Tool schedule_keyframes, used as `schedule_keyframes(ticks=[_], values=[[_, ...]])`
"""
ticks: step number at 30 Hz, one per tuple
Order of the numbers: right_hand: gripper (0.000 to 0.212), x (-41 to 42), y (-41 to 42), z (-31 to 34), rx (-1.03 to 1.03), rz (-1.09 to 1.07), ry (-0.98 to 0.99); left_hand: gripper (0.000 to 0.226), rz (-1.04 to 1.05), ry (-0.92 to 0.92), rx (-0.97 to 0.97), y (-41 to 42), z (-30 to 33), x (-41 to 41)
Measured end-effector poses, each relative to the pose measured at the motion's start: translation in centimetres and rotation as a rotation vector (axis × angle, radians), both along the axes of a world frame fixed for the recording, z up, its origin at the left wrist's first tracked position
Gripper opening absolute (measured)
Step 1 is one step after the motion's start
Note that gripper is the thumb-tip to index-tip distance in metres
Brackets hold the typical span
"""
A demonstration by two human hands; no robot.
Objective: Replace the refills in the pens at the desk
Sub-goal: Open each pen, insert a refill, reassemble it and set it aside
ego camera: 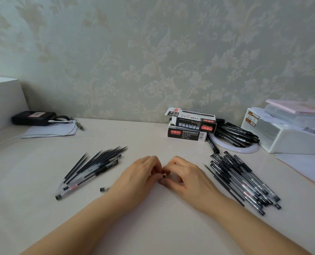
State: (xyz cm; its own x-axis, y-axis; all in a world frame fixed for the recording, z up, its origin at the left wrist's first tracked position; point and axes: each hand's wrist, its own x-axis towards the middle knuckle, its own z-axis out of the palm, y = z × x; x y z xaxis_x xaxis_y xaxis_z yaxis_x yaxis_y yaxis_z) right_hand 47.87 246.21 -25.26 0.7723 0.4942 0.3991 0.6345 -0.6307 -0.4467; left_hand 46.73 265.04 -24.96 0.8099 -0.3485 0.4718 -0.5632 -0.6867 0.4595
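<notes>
1. A pale table [153, 227] is seen against a wall covered with floral wallpaper [153, 52].
2. The left hand [140, 175] and the right hand [188, 175] are brought together at the middle of the table, with the fingertips meeting.
3. The fingers [157, 165] of both hands are curled, and a small dark pen part [163, 176] is pinched between them; most of it is hidden, so it cannot be told exactly which part it is.
4. A fan of thin black refills [99, 161] is laid on the table to the left of the hands, with a few clear pens [74, 187] beside it.
5. A small black-ended piece [104, 189] is lying on the table just beside the left wrist.
6. A heap of clear pens with black caps [243, 181] is placed to the right of the hands.
7. Two black pen boxes [189, 126] are stacked near the wall, the upper one with its flap open.
8. More black pens [237, 133] are piled on a white round plate [248, 149] beside the boxes.
9. A white plastic storage box [285, 137] is standing at the far right, with a pink notebook [300, 106] on top.
10. At the far left, a black device [33, 118] with a white cable is resting on a sheet of white paper [50, 131].
</notes>
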Motion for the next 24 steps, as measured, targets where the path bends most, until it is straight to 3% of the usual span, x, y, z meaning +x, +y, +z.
schedule_keyframes(ticks=[4,13,24], values=[[0.010,0.1,0.0,-0.1,0.033,0.021,0.023,0.006,-0.009,0.010,-0.011,0.2,0.0,0.1],[0.004,0.5,-0.5,-0.1,0.241,0.035,0.175,0.018,0.021,0.024,0.320,0.7,0.3,-0.1],[0.007,0.4,-0.6,0.0,0.291,0.019,0.185,0.027,0.147,-0.004,0.307,1.0,0.1,-0.2]])
